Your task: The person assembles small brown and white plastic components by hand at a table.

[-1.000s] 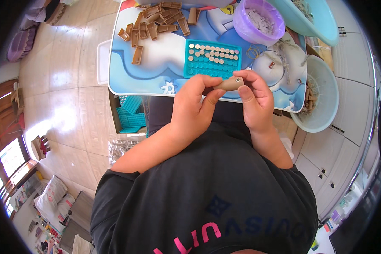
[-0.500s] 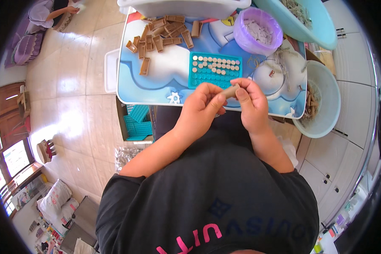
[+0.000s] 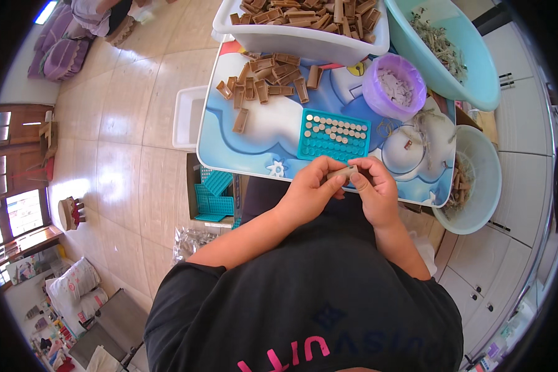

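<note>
A small brown elongated piece (image 3: 345, 172) is held between my two hands just off the table's near edge. My left hand (image 3: 316, 190) is closed around its left part, and the fingers and thumb of my right hand (image 3: 378, 188) pinch its right end. A dark spot shows on the piece near that end; my fingers cover much of the rest. Just beyond my hands lies a turquoise tray (image 3: 311, 150) with round wells, its far rows holding several pale round discs. Several hollow brown trough-shaped pieces (image 3: 262, 92) lie in a loose pile at the far left of the table.
A white tub (image 3: 291, 46) of brown pieces and a purple bowl (image 3: 370, 90) of pale bits stand at the back. A large turquoise basin (image 3: 409, 37) is far right, a pale basin (image 3: 490, 186) lower right. A box of turquoise trays (image 3: 215, 204) sits below the table's left side.
My head view has shifted, so the table sits lower and further right and the white tub's contents show. The brown piece has been turned in my fingers, bringing its dark spot into sight.
</note>
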Demonstrator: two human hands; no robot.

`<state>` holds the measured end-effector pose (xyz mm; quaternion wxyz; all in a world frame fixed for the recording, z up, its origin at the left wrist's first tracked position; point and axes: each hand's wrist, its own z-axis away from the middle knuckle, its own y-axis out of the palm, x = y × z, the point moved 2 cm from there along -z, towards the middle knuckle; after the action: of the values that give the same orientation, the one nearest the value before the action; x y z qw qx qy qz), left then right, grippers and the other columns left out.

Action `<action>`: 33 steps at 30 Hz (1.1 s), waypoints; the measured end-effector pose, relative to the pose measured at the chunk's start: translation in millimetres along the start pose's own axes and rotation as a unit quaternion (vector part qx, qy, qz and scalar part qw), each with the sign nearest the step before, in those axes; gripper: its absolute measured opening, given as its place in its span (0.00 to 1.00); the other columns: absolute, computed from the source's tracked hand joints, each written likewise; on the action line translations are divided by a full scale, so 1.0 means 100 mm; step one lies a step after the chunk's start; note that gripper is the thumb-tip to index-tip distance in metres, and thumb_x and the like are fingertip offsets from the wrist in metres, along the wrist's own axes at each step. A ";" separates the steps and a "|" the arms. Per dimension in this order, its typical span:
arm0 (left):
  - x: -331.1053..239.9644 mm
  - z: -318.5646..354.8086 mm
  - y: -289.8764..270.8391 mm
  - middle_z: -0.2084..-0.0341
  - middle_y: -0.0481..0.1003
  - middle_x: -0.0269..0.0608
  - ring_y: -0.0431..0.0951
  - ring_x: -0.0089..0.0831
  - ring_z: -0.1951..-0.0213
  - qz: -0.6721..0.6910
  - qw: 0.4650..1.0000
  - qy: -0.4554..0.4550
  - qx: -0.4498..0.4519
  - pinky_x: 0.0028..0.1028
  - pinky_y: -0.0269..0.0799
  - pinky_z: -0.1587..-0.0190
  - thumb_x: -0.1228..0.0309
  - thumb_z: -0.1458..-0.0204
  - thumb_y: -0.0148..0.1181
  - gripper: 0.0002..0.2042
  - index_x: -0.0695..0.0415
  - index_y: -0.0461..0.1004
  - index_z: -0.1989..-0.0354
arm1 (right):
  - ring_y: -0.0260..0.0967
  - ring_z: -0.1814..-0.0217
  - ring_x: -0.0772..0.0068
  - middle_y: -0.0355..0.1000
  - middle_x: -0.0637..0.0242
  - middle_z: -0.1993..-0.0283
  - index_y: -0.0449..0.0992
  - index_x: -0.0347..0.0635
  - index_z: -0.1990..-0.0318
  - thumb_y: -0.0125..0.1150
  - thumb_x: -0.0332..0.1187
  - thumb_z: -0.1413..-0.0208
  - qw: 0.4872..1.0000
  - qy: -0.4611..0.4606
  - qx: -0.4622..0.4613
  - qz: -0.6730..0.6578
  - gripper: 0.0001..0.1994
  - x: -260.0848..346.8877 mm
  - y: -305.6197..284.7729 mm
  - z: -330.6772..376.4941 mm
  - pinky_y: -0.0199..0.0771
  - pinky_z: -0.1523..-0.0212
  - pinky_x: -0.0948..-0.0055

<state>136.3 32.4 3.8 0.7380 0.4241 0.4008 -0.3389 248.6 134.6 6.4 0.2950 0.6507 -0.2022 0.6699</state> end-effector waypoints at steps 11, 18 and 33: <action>-0.05 0.06 0.02 0.69 0.73 0.37 0.72 0.18 0.74 -0.089 0.993 0.054 -0.048 0.19 0.70 0.70 0.78 0.44 0.49 0.06 0.63 0.65 0.59 | 0.62 0.68 0.78 0.65 0.66 0.67 0.72 0.34 0.62 0.58 0.30 0.47 0.987 -0.094 0.005 0.130 0.09 0.09 0.08 -0.05 0.64 0.65 0.80; -0.17 0.06 0.02 0.71 0.73 0.38 0.73 0.20 0.74 -0.083 0.996 0.013 -0.032 0.21 0.71 0.70 0.74 0.44 0.51 0.06 0.63 0.66 0.61 | 0.63 0.67 0.77 0.66 0.66 0.67 0.72 0.34 0.62 0.58 0.31 0.48 0.991 -0.072 -0.003 0.114 0.10 0.08 0.05 -0.06 0.65 0.64 0.80; -0.15 -0.05 -0.18 0.64 0.71 0.41 0.75 0.26 0.68 0.287 0.942 -0.164 0.064 0.25 0.74 0.62 0.66 0.40 0.45 0.16 0.59 0.63 0.47 | 0.69 0.65 0.55 0.72 0.59 0.68 0.75 0.39 0.67 0.57 0.32 0.52 0.823 -0.196 -0.042 0.532 0.07 0.90 -0.63 -1.25 0.68 0.63 0.64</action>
<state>113.2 31.8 9.4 0.8310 0.5056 0.1130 -0.2024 197.4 275.3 79.6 -0.1262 0.5467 -0.5981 0.5722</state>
